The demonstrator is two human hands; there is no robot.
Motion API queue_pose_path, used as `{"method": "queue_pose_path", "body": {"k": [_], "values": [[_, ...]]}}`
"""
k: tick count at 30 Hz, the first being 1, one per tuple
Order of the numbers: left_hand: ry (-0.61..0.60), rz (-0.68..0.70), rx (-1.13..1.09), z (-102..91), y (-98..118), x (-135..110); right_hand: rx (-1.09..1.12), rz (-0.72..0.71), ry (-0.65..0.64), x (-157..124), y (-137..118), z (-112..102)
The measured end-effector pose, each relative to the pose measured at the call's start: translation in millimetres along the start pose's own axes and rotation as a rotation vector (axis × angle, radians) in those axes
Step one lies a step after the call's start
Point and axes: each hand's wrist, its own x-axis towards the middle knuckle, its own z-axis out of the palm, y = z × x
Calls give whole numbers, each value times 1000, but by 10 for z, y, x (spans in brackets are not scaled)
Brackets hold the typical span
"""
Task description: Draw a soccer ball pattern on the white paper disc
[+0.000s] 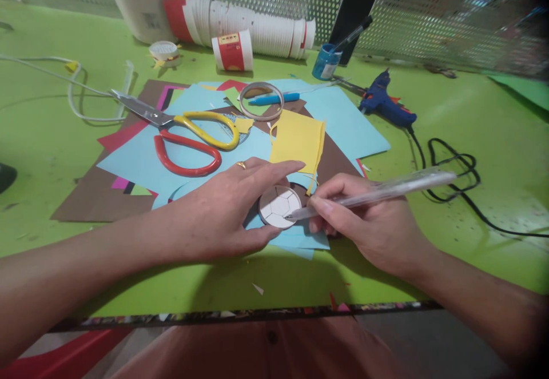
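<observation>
A small round white disc (274,210) with dark lines drawn like a soccer ball lies on light blue paper. My left hand (244,207) curves around its left side, thumb at the lower edge and fingers over the upper edge, holding it in place. Pinched in my right hand (360,219) is a clear-barrelled pen (394,190), whose tip touches the disc's lower right part. Just beyond my left fingers lies a folded yellow paper piece (298,139). Scissors (189,139) with one red and one yellow handle rest on the papers to the left.
A tape roll (261,102) and a blue marker (285,99) lie on stacked coloured sheets. Behind them are stacked paper cups (257,30), a single cup (234,51) and a blue paint jar (326,63). A blue glue gun (388,104) with a black cord sits at right.
</observation>
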Motion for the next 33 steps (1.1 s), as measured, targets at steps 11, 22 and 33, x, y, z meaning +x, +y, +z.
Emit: {"method": "queue_pose_path", "body": {"k": [11, 22, 33], "values": [[13, 36, 18, 7, -32, 3, 7, -24, 11, 24, 2, 4], [18, 40, 18, 19, -38, -6, -7, -29, 6, 19, -5, 1], [28, 48, 25, 28, -45, -5, 31, -19, 14, 18, -2, 4]]}}
